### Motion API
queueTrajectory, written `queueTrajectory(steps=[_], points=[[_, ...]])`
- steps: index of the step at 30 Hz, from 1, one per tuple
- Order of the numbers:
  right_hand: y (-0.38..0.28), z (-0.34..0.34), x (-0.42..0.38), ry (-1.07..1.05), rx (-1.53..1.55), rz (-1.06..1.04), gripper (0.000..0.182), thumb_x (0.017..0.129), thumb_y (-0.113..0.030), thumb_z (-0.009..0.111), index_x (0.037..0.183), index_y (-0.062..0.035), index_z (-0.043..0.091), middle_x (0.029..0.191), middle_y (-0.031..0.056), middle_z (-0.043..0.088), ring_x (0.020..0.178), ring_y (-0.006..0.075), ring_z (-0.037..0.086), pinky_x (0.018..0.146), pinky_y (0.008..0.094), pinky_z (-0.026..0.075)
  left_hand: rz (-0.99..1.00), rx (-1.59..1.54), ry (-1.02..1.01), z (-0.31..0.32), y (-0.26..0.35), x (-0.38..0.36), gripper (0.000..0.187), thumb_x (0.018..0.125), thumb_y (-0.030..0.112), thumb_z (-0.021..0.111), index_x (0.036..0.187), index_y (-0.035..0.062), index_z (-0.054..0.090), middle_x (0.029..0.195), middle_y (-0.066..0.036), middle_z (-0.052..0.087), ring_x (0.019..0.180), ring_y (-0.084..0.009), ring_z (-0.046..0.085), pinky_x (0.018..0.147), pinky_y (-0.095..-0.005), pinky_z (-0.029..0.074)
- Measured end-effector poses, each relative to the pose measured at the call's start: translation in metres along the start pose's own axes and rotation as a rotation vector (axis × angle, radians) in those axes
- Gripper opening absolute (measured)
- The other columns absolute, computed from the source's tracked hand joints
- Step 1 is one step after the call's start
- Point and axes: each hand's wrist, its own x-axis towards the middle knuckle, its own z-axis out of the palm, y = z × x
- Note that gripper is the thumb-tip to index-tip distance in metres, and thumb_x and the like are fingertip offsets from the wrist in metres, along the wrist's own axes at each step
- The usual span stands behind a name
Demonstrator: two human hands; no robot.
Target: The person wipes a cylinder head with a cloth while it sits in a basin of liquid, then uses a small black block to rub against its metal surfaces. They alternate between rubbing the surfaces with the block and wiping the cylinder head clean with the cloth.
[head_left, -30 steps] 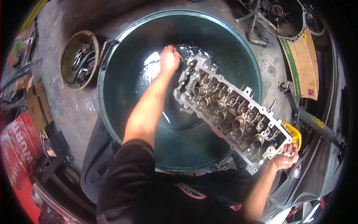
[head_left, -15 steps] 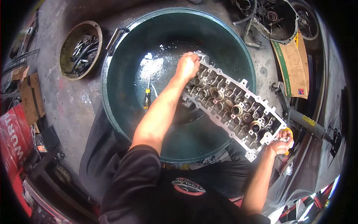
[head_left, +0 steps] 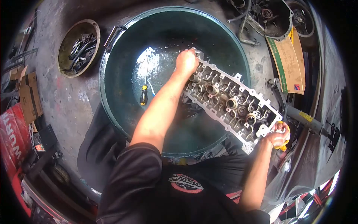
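Observation:
A metal cylinder head (head_left: pixel 227 102) is held tilted across the right side of a large dark green tub (head_left: pixel 123 127), its upper left end over the tub and its lower right end past the rim. My left hand (head_left: pixel 187 62) is closed round the upper left end. At the lower right end my right hand (head_left: pixel 278 137) is wrapped round the corner, with a yellow object (head_left: pixel 284 145) right beside it. Inside the tub lies a screwdriver (head_left: pixel 144 95) with a yellow and black handle, next to a thin pale strip (head_left: pixel 151 89).
A round pan (head_left: pixel 95 31) with small metal parts stands left of the tub. At the upper right are a metal housing (head_left: pixel 289 22) and flattened cardboard (head_left: pixel 289 65). A grey cylindrical tool (head_left: pixel 304 117) lies at the right; a cardboard box (head_left: pixel 30 96) is at the left.
The whole view has shifted slightly, so the tub and its surroundings appear a little further up and left. Both hands keep their hold on the cylinder head.

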Motion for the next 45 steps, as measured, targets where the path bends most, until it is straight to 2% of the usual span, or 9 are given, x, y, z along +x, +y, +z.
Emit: queueTrajectory(steps=[11,18,22,24,30,33,36,42,45], points=[[0.009,-0.006,0.0,-0.098,0.092,-0.012,0.014,0.086,-0.019,0.059,0.084,-0.0056,0.056,0.064,-0.0006,0.043,0.053,0.01,0.039,0.046,0.0252,0.033,0.127,-0.146,-0.192,-0.015,0.024,-0.015,0.019,0.083,0.019,0.064,0.088,0.0013,0.071,0.087,-0.02,0.071,0.085,-0.0343,0.07,0.078,-0.0436,0.054],[0.001,-0.018,0.007,-0.153,-0.001,0.013,0.023,0.091,-0.021,0.067,0.099,-0.0006,0.061,0.071,0.0019,0.051,0.059,0.0117,0.047,0.052,0.0268,0.039,-0.435,-0.46,0.143,-0.055,-0.051,0.002,0.022,0.089,0.01,0.052,0.106,0.0023,0.064,0.08,-0.016,0.069,0.067,-0.0255,0.068,0.064,-0.0392,0.054],[-0.061,-0.015,-0.001,-0.052,-0.65,-0.55,0.028,0.099,-0.021,0.064,0.115,0.0022,0.062,0.097,0.0064,0.065,0.079,0.0123,0.059,0.062,0.0299,0.051,-0.329,-0.403,0.154,-0.069,-0.091,0.002,0.029,0.086,0.003,0.05,0.107,0.0074,0.07,0.083,-0.015,0.071,0.075,-0.0273,0.07,0.071,-0.0392,0.056],[-0.088,-0.006,-0.002,-0.224,-0.587,-0.636,0.024,0.1,-0.018,0.063,0.114,0.0019,0.063,0.1,0.0061,0.066,0.084,0.0108,0.059,0.068,0.027,0.05,0.017,-0.227,0.2,-0.031,-0.126,0.021,0.027,0.085,0.004,0.051,0.1,0.0069,0.073,0.089,-0.016,0.073,0.084,-0.03,0.071,0.079,-0.04,0.055],[-0.07,0.09,-0.049,-0.92,-1.243,-0.951,0.017,0.092,-0.015,0.071,0.1,-0.0006,0.066,0.091,0.0132,0.066,0.086,0.0272,0.064,0.08,0.0349,0.05,-0.123,0.102,0.199,0.035,-0.119,0.096,0.014,0.078,0.01,0.06,0.088,0.0038,0.068,0.095,-0.02,0.07,0.097,-0.0368,0.068,0.084,-0.0474,0.054],[-0.039,0.15,-0.077,-1.23,-1.393,-0.952,0.024,0.085,-0.02,0.077,0.095,-0.0018,0.065,0.089,0.0149,0.066,0.083,0.0359,0.061,0.077,0.0423,0.05,-0.035,-0.13,-0.312,0.034,-0.103,0.092,0.022,0.077,0.006,0.061,0.097,0.0064,0.071,0.104,-0.021,0.071,0.103,-0.0397,0.067,0.086,-0.0467,0.053],[0.009,0.189,-0.086,-1.408,-1.44,-0.895,0.038,0.079,-0.033,0.08,0.098,-0.0029,0.066,0.093,0.0159,0.066,0.089,0.0367,0.062,0.079,0.0463,0.05,-0.26,-0.108,0.015,0.028,-0.121,0.088,0.027,0.08,0.005,0.061,0.105,0.0049,0.07,0.106,-0.024,0.07,0.106,-0.0423,0.065,0.086,-0.0472,0.053],[0.087,0.219,-0.093,-1.499,-1.781,-0.739,0.049,0.077,-0.045,0.078,0.103,-0.0038,0.07,0.104,0.015,0.065,0.1,0.0339,0.065,0.087,0.0449,0.052,-0.656,-1.211,0.076,-0.013,-0.042,0.007,0.03,0.075,-0.001,0.079,0.103,0.0025,0.07,0.087,-0.007,0.071,0.076,-0.0118,0.063,0.072,-0.0269,0.051],[0.089,0.22,-0.097,-1.534,-1.851,-0.721,0.039,0.085,-0.043,0.069,0.091,-0.0049,0.073,0.104,0.0151,0.066,0.095,0.0345,0.068,0.086,0.0461,0.053,-0.402,-0.925,0.148,0.012,-0.004,-0.012,0.02,0.075,0.001,0.079,0.094,0.0013,0.072,0.086,-0.008,0.072,0.078,-0.0151,0.065,0.074,-0.0302,0.053]])
